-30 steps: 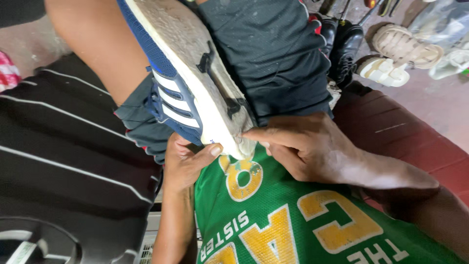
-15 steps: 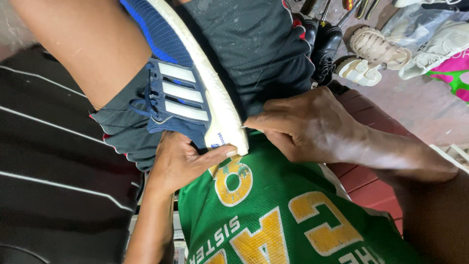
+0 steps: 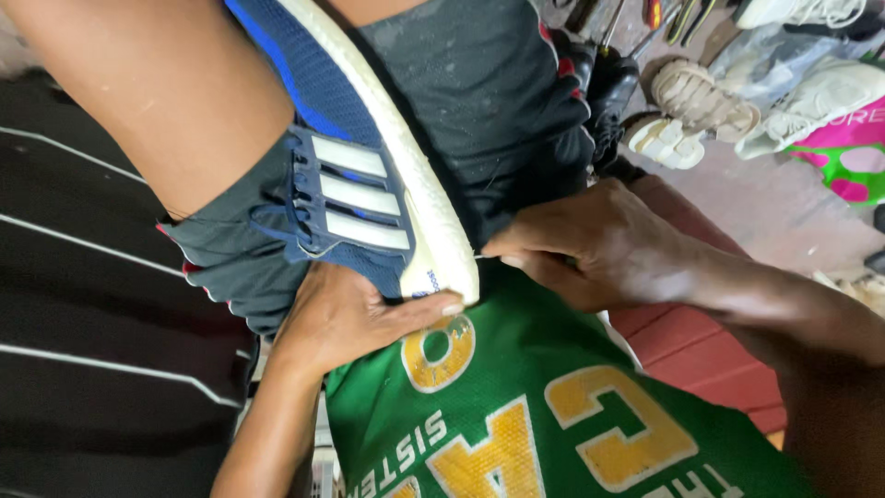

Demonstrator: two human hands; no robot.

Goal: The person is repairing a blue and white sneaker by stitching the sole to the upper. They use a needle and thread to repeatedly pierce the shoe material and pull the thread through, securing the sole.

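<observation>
Resting across the person's lap, the blue sneaker (image 3: 341,184) lies on its side against the dark shorts (image 3: 489,101), its end reaching the lap's near edge at the green jersey (image 3: 553,415). The left hand (image 3: 346,318) grasps that end from below — thumb along the white sole (image 3: 415,175). The right hand (image 3: 599,244) pinches the sole's edge. It looks light, its upper soft, its sole springy — best held by the sole.

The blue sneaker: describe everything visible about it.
The blue sneaker is knit-looking navy fabric with a brighter blue lining edge, three pale side stripes and a thick, grubby white foam sole. It lies slanted across the lap, sole edge facing right, heel end lowest against the green shirt. The left hand cups the heel from below; the right hand presses fingertips at the sole's end.
</observation>
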